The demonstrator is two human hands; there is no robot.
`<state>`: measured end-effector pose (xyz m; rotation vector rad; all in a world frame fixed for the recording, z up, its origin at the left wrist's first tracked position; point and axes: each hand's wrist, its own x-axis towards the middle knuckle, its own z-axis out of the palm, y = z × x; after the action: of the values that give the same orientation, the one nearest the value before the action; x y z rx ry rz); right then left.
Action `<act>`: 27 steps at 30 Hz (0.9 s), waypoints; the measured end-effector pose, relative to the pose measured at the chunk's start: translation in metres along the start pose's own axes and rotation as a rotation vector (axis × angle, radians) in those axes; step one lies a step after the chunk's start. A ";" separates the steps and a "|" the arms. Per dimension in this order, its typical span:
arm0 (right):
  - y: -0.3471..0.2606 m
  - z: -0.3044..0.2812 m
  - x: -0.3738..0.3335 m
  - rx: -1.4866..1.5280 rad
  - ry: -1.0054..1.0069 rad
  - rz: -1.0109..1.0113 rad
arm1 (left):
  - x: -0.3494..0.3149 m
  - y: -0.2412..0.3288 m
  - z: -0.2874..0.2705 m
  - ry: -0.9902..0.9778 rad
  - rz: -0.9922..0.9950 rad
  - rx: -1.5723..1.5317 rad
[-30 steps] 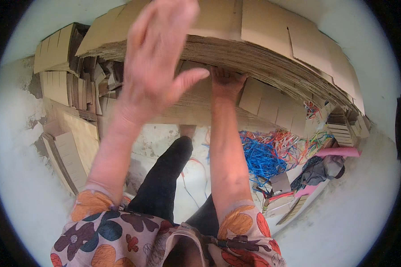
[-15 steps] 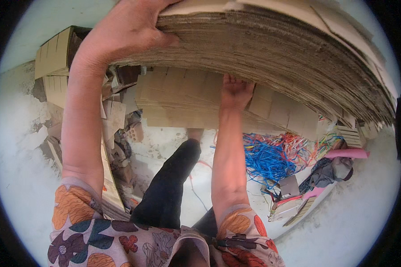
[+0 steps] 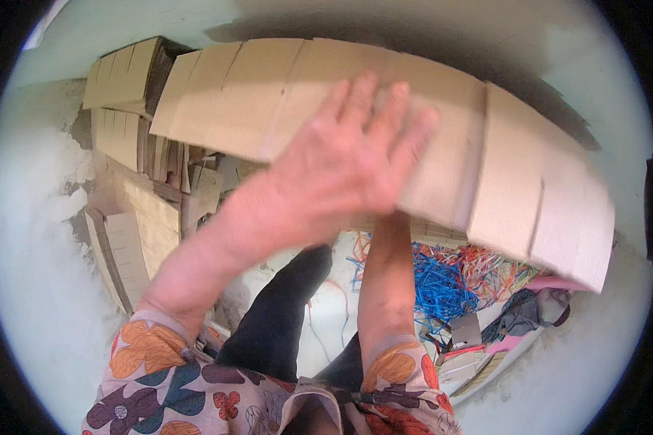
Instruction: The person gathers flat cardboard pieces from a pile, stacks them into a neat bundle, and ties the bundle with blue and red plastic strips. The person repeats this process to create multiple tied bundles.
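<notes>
Pale, stained walls enclose the space, with a dark shadow falling on the far side. Across the far middle stretches a broad slab of slit cardboard, tilted so its face shows, its right end reaching lower. Smaller cardboard pieces are piled far left; a tangle of coloured strips lies to the right, nearer than the slab. Something this wide is probably best steadied near its middle, palm flat, weight evenly shared, fingertips clear of the slits. The left hand is blurred, fingers spread over the slab's face, gripping nothing; firm contact is unclear. The right forearm runs beneath; its hand is hidden, so I cannot tell its grip.
</notes>
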<state>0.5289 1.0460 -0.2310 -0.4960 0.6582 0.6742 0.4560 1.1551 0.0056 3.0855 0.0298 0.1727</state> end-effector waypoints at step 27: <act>-0.214 -0.072 -0.399 -1.050 -0.762 0.364 | -0.212 0.563 -0.188 0.596 -0.603 0.046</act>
<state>0.4131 0.6951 0.0397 -1.0081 -0.4042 1.4573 0.2334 0.5981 0.1981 2.7734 0.9627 1.0324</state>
